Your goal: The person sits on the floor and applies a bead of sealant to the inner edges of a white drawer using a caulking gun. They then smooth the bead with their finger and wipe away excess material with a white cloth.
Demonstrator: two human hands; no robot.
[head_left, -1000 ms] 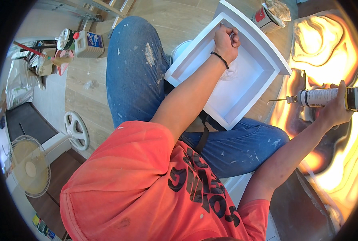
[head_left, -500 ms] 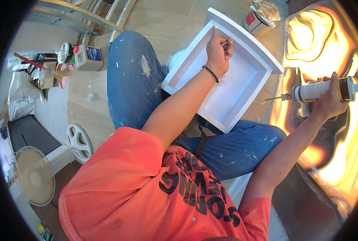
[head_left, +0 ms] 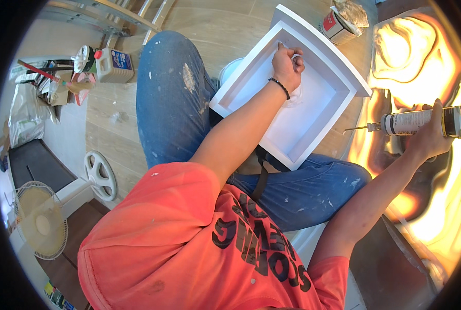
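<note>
A white shallow box frame [head_left: 321,44] rests tilted across my lap on my blue jeans. My left hand [head_left: 287,64] is inside it with fingers curled, a fingertip pressed against the far inner wall near the corner. I cannot tell whether it holds anything. Something pale and crumpled [head_left: 298,97] lies under that wrist on the box floor. My right hand [head_left: 429,137] is out to the right, gripping a white sealant tube [head_left: 416,121]. Its thin nozzle points left toward the box and stays clear of it.
An orange and yellow swirl-patterned panel [head_left: 411,46] lies under my right hand. A can stuffed with crumpled paper [head_left: 339,23] stands beyond the box. On the wooden floor to the left are a white jug [head_left: 114,64], bags [head_left: 26,124], a fan [head_left: 39,219] and metal ladder legs [head_left: 106,13].
My left hand stays at the box's far inner wall, shifting slightly along it. The right hand keeps the tube, bobbing a little up and back down.
</note>
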